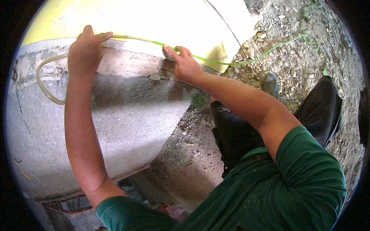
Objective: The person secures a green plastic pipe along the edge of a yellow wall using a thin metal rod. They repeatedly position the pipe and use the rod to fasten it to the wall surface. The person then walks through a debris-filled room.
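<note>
Shirt (246, 200): green, at 6 o'clock, nearest.
Left hand (85, 49): clenched on green tube (216, 61), 11 o'clock.
Right hand (185, 64): fingers pin tube to concrete wall (127, 111).
Tube: along wall top, trailing over gravel (293, 61) toward 2 o'clock.
Risk: tube likely slips if pinning loosens.

Harsh daylight from above, glare on the yellow wall (154, 19); shaded foreground, fisheye bending, black rim

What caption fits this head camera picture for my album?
Left hand and right hand press a green hose along a rough wall above gravel.
</note>
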A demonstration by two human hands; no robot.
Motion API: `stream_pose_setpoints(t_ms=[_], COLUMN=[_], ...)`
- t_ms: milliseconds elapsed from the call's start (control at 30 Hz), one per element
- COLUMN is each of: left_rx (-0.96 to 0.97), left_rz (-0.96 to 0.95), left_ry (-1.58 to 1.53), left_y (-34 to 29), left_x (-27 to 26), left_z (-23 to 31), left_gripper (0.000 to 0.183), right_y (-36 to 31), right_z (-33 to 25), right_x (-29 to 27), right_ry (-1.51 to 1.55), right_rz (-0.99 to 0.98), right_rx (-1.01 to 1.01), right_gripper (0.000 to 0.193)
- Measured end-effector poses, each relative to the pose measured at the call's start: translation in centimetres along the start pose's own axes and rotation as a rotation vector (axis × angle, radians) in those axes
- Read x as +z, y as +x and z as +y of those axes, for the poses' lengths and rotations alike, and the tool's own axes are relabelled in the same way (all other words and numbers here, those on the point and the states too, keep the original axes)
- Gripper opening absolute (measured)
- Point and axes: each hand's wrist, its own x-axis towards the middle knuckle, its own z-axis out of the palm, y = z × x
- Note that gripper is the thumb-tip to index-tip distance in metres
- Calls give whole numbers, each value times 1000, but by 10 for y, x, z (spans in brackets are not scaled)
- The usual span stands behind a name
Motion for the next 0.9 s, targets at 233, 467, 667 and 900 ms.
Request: stream_pose_setpoints(t_ms=[233, 467, 667, 900], left_rx=[-6, -74, -84, -112], left_rz=[-12, -56, -44, -69], left_ry=[-16, -67, -71, -82], left_y=[-3, -2, -1, 0], left_x=[-1, -4, -11, -11], left_z=[-7, -6, -9, -10], left_gripper=[38, 38, 40, 43], right_y=[1, 3, 4, 4], right_z=[-2, -6, -8, -11], right_x=[2, -1, -1, -2], right_ry=[-11, -48, -14, -31], right_rz=[31, -8, -11, -32], right_rx=[-41, -1, -2, 24], right_gripper=[92, 92, 91, 92])
